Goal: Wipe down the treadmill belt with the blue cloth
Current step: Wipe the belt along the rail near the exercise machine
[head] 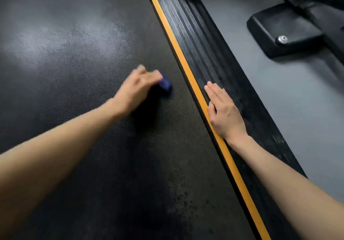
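Note:
The black textured treadmill belt (74, 57) fills the left and middle of the view. My left hand (136, 89) presses a bunched blue cloth (165, 83) onto the belt near its right edge; only a small part of the cloth shows past my fingers, and the hand is blurred. My right hand (224, 112) lies flat, fingers together, on the ribbed black side rail (188, 27), its thumb side over the orange strip (168, 29). It holds nothing.
Grey floor (290, 98) lies right of the rail. A black machine foot with a bolt (283, 29) and its frame stand at the upper right. Dark damp specks (183, 197) mark the belt near the bottom, and a pale hazy patch sits upper left.

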Motion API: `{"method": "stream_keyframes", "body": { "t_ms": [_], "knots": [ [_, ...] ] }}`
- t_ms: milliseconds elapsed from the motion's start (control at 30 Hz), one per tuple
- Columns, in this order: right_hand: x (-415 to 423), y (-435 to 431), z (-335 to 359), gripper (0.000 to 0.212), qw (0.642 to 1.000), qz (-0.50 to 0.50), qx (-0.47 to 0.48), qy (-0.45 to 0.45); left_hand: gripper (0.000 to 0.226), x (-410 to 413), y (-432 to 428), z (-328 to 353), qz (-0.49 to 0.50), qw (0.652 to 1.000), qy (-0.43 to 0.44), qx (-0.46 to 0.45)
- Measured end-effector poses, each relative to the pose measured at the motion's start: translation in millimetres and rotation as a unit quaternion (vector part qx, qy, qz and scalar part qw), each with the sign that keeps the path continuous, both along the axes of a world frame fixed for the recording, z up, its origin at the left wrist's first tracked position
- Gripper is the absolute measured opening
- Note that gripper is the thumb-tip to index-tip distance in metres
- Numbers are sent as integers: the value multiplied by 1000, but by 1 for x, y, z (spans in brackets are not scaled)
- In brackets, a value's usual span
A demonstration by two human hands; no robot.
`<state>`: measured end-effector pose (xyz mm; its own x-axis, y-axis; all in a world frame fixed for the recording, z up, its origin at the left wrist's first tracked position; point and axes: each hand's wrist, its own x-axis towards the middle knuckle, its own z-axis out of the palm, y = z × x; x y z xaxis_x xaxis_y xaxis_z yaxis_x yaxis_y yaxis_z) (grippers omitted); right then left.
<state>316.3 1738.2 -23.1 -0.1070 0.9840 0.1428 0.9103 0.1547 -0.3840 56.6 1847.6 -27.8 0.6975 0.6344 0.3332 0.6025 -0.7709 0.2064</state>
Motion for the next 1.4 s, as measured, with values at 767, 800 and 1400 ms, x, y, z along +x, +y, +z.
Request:
{"method": "stream_keyframes", "body": {
  "t_ms": [767, 800, 1400],
  "knots": [
    [-1, 1, -2, 45, 1000, 0, 2, -2, 22, 58, -68, 0, -28, 998, -35, -51],
    [0, 1, -2, 45, 1000, 1, 4, -3, 23, 57, -93, 1, -95, 993, -14, -64],
    [2, 1, 0, 44, 1000, 8, 13, 19, 27, 73, -153, -25, -81, 991, -50, -99]
  ]
}}
